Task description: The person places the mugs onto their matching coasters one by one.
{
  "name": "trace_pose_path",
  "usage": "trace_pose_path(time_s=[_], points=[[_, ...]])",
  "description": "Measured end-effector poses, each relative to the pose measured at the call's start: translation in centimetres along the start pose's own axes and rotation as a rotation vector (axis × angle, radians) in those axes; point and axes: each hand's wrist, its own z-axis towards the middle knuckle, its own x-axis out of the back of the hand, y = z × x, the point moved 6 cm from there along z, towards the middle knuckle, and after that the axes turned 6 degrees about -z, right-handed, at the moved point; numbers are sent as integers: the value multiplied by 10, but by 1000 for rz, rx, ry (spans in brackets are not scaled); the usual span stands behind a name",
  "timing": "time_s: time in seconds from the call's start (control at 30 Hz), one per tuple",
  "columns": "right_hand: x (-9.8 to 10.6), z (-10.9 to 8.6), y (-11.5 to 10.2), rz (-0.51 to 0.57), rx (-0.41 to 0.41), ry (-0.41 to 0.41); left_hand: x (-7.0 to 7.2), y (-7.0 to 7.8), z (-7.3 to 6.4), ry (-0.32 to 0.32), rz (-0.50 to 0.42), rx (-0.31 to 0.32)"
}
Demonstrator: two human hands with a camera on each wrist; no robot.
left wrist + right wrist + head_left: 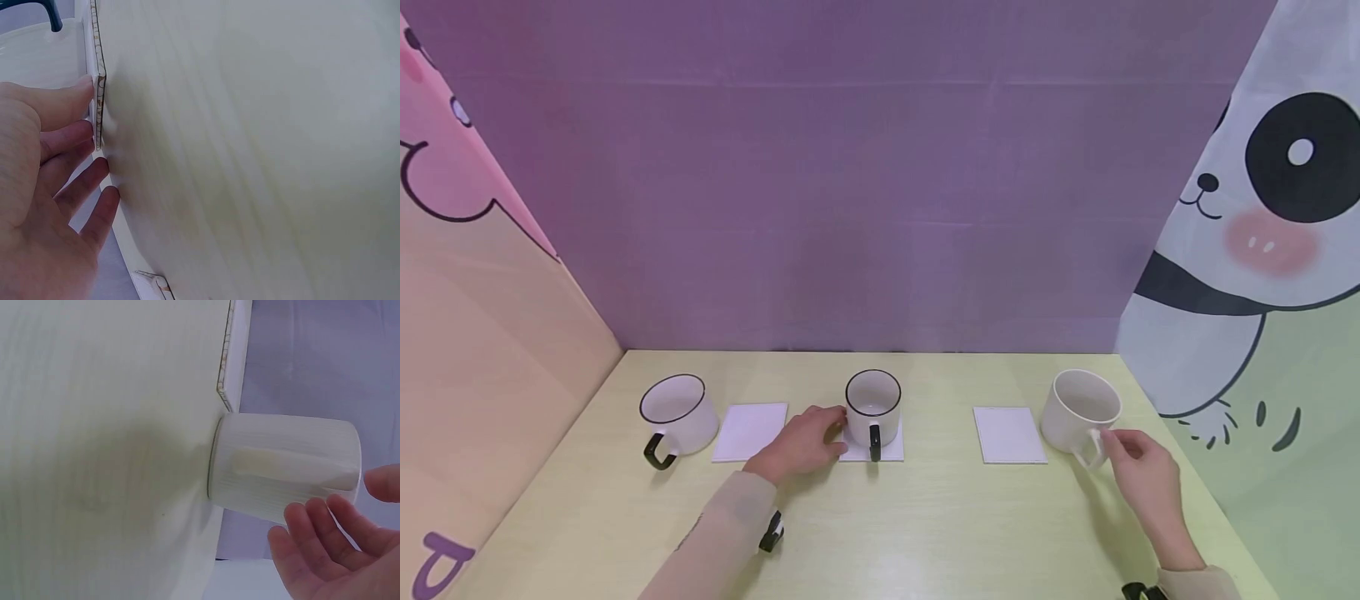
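Note:
In the head view, a white mug with a black rim and black handle (874, 408) stands on the middle white square coaster (891, 451). My left hand (805, 442) is at the coaster's left side, thumb at its near corner, fingers spread toward the mug. In the left wrist view, thumb and fingertips of the left hand (50, 150) meet the coaster's edge (98, 112). To the right stands a plain white mug (1078, 408), its handle facing me. My right hand (1142, 475) is beside that handle; the right wrist view shows its fingertips close to the mug's rim, thumb apart.
A second black-rimmed white mug (681, 412) stands at the left, off the coasters. Beside it lies a coaster (750, 432); another coaster (1011, 435) lies left of the plain mug. A purple backdrop (872, 183) rises behind the pale table (940, 525), with printed panels at both sides.

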Motion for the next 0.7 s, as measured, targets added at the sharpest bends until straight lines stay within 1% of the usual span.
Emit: trace_pose_path(time_s=[0.13,0.27,0.37,0.5,0.57,0.63,0.7], points=[[-7,2,4,17,-29,-62,-1,-1,1,1,4,5],[-13,3,8,94,-60,-107,-1,0,1,1,4,-1],[-17,4,10,202,-78,-138,0,1,1,-1,0,1],[-23,5,12,404,-112,-208,0,1,0,-5,2,2],[-25,6,14,484,-137,-244,0,1,0,-8,3,-1],[-26,6,15,538,-153,-268,0,1,-1,-8,6,-5],[-27,6,16,565,-156,-284,0,1,-1,-7,8,-6]])
